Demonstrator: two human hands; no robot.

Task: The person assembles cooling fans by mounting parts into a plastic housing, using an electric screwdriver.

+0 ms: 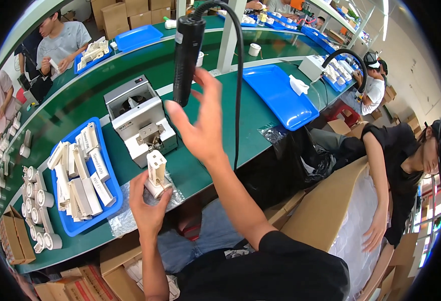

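My left hand point(149, 208) is closed around a white plastic housing point(157, 168), its thumb and fingers on either side of the round lower end. The housing stands upright at the table's near edge, just in front of a grey screw feeder point(139, 116). A black electric screwdriver point(188, 60) hangs upright from its cable above the table. Beside its lower end is my right hand point(200, 120), open, thumb and fingers apart; it looks slightly blurred. Whether the fingertips touch the screwdriver I cannot tell.
Left of the feeder, a blue tray point(111, 175) holds several white housings. Further left stand white round-ended parts point(44, 198). Another blue tray point(280, 98) lies to the right. A black cable point(239, 90) hangs over the table. A co-worker point(401, 165) sits close by a large carton point(326, 210).
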